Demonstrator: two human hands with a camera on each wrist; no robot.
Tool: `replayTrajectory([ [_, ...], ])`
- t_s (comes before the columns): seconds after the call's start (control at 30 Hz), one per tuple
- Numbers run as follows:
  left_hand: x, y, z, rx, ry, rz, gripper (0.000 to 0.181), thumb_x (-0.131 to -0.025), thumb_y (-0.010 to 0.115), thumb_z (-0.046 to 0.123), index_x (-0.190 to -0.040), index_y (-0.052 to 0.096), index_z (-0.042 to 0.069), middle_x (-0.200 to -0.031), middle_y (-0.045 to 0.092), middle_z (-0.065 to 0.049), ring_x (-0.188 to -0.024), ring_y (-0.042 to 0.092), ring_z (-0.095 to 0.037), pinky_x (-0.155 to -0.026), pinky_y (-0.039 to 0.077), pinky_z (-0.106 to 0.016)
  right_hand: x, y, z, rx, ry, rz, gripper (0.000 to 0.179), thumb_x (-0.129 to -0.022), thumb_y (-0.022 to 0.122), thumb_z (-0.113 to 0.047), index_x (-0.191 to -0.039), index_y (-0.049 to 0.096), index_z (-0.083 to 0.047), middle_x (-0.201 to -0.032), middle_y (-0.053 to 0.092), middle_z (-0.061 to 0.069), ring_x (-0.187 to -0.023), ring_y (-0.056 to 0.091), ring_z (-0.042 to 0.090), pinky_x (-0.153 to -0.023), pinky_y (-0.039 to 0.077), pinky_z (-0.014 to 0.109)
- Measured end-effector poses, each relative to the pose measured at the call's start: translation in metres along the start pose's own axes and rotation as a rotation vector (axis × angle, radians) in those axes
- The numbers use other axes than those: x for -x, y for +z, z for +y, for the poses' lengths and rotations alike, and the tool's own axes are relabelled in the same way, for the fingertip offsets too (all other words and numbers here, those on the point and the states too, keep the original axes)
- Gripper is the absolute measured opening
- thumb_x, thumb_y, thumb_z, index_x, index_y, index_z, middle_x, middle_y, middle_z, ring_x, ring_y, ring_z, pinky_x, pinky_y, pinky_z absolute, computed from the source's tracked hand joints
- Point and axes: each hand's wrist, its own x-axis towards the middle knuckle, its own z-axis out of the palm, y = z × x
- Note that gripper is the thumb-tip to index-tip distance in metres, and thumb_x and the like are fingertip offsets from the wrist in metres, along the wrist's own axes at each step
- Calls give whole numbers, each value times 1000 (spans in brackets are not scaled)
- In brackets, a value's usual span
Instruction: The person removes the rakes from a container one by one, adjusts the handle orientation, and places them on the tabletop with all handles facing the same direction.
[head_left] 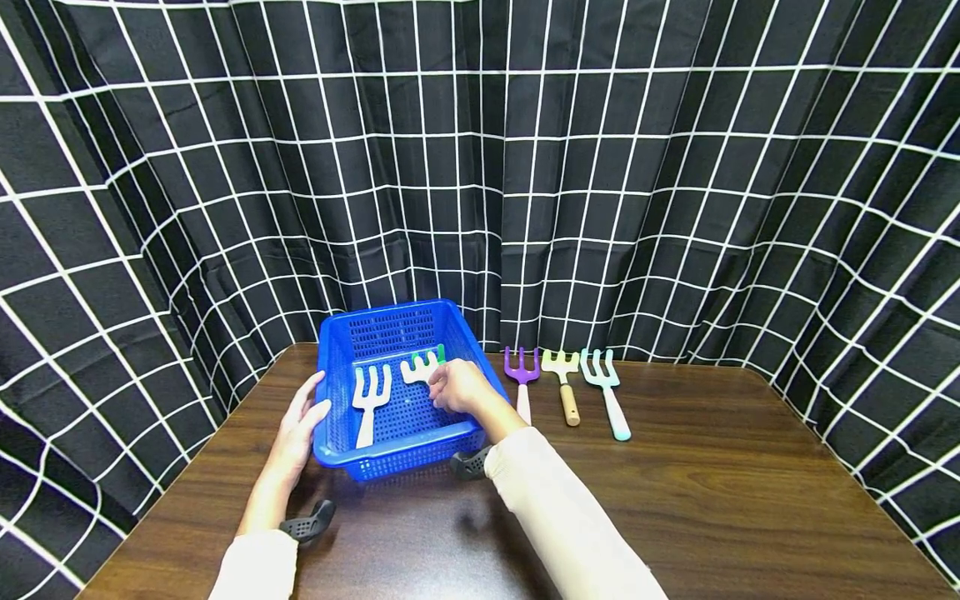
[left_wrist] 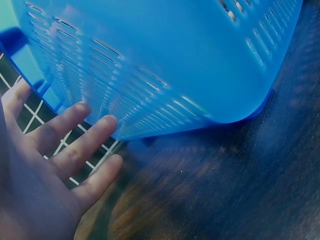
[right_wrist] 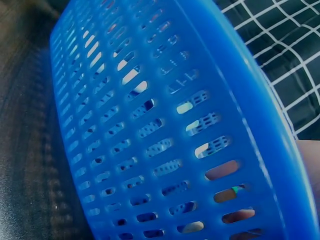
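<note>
A blue plastic basket (head_left: 405, 442) with slotted walls stands on the table. Inside, on the left, lies a white hand fork (head_left: 371, 395) with pale blue tine tips. My right hand (head_left: 463, 388) reaches over the basket's right side, its curled fingers pinching a second hand fork (head_left: 420, 367), cream with green at the tines; its handle is hidden by the hand. My left hand (head_left: 294, 429) rests at the basket's left rim. In the left wrist view, its straight, spread fingers (left_wrist: 82, 152) lie along the outer wall.
Right of the basket, side by side on the wooden table (head_left: 697, 467), lie a purple hand fork (head_left: 521, 375), a yellow one with a wooden handle (head_left: 569, 404) and a pale blue one (head_left: 606, 383). A black gridded curtain (head_left: 600, 167) hangs behind.
</note>
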Motion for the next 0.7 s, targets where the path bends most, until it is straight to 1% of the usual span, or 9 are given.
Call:
replayTrajectory([
  [0.13,1,0,1,2,-2,0,53,-104,44,17,-152,24,6,-137,42,-13,-107,59,-10,-82,53,-31,0,0,-1,-23,7,29,34,-73,74,6,-106,71,-2,-85,74,2,-84,67,12,-87,48,27],
  [0.23,2,0,1,0,-9,5,53,-104,44,18,-152,24,7,-131,48,-3,-105,60,-10,-82,53,-31,1,1,0,-32,-3,26,35,-72,74,9,-106,72,-4,-84,74,2,-85,67,12,-87,48,26],
  [0.3,2,0,0,-4,-9,6,53,-104,44,17,-152,25,7,-128,49,0,-106,60,-13,-82,53,-31,1,2,0,-26,-11,18,38,-72,74,9,-106,72,-6,-84,74,1,-86,67,12,-85,48,26],
  [0.33,2,0,0,-8,-12,6,53,-104,44,18,-152,25,7,-129,48,-1,-107,60,-13,-82,53,-31,1,2,0,-22,-17,15,39,-71,74,9,-107,72,-6,-83,74,1,-87,67,12,-85,48,25],
  [0.4,2,0,0,-13,-15,6,52,-104,44,18,-152,25,8,-132,47,-6,-108,59,-15,-82,53,-31,2,2,1,-16,-25,7,43,-72,74,9,-112,72,-7,-85,74,1,-89,66,12,-83,48,25],
  [0.47,2,0,0,-15,-18,4,52,-104,43,18,-153,25,9,-137,42,-15,-109,59,-15,-82,53,-31,1,1,0,-2,-38,12,47,-72,75,8,-116,71,-8,-88,74,2,-90,65,13,-82,48,25],
  [0.57,1,0,0,-15,-24,5,52,-104,43,19,-153,25,11,-141,36,-24,-110,59,-16,-82,52,-30,0,1,1,26,-44,34,50,-75,76,3,-123,68,-10,-95,73,7,-90,64,18,-81,49,30],
  [0.63,0,-1,0,-15,-26,6,53,-104,43,19,-153,24,11,-141,36,-25,-110,59,-16,-82,52,-30,-1,1,1,42,-34,45,53,-75,78,0,-126,66,-12,-100,72,11,-93,63,23,-84,49,35],
  [0.7,0,-1,-1,-15,-26,10,53,-104,43,19,-153,25,11,-140,37,-25,-109,60,-17,-82,53,-30,-1,2,1,53,-19,50,55,-75,81,-5,-127,66,-13,-108,69,14,-99,63,26,-88,48,39],
])
